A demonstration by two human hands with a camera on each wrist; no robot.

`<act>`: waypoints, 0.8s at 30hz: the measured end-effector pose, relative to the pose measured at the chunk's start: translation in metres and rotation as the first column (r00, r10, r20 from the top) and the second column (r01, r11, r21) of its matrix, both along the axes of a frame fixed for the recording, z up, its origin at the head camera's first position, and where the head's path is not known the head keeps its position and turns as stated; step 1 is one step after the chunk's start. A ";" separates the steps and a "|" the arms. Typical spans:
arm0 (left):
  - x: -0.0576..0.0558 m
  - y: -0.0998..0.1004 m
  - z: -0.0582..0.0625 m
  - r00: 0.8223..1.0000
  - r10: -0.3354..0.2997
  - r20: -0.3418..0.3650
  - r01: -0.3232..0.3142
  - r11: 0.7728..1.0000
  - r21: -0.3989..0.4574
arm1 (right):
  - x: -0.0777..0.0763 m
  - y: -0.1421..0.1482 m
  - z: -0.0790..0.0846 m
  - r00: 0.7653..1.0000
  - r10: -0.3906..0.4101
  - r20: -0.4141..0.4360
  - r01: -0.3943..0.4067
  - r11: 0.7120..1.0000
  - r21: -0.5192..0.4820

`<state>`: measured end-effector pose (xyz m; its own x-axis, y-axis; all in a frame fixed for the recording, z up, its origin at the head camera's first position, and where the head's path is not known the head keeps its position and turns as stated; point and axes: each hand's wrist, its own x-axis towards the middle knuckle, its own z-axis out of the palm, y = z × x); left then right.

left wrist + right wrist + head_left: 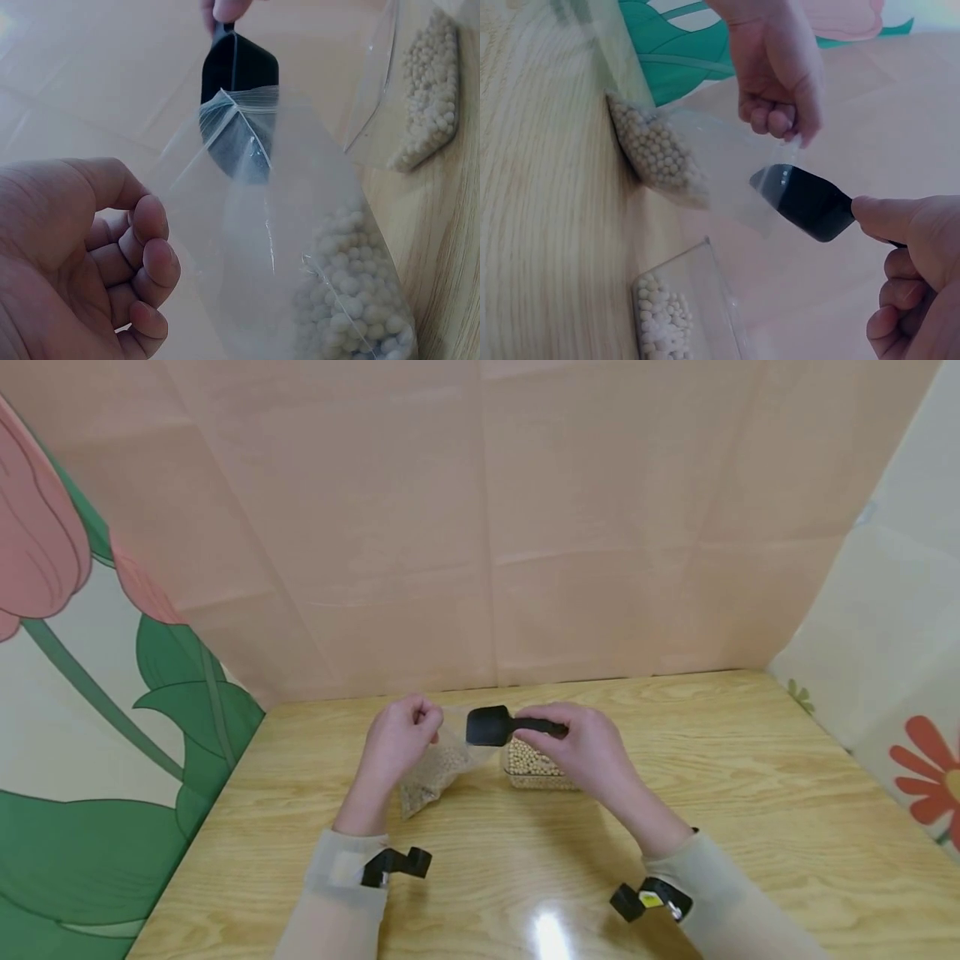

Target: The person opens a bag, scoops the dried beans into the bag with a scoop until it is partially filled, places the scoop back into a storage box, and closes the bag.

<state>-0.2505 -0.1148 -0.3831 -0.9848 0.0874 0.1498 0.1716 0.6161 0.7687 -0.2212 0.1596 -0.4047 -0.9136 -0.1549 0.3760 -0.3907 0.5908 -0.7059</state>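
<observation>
My left hand (pixel 401 735) pinches the top edge of a clear zip bag (pixel 438 768), its fingers curled at the rim. Pale round beans (pixel 349 289) fill the bottom of the bag, which stands on the table. A black scoop (pixel 489 727) is held by its handle in my right hand (pixel 581 747). In the right wrist view the scoop's tip lies inside the bag's mouth, seen through the plastic. No beans show in the scoop's dark bowl. Beside the bag, partly behind my right hand, sits a clear box (pixel 543 781) of the same beans.
The wooden table (pixel 480 877) ends at a pink cloth backdrop (pixel 480 527). Flower-painted panels stand to the left (pixel 82 810) and right (pixel 885 652). Small black camera mounts sit on both wrists (pixel 393 864).
</observation>
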 end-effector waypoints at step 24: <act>-0.005 0.010 0.000 0.999 -0.030 -0.018 0.030 1.000 -0.006 | 0.006 0.099 0.026 0.975 -0.038 0.221 0.033 0.999 0.025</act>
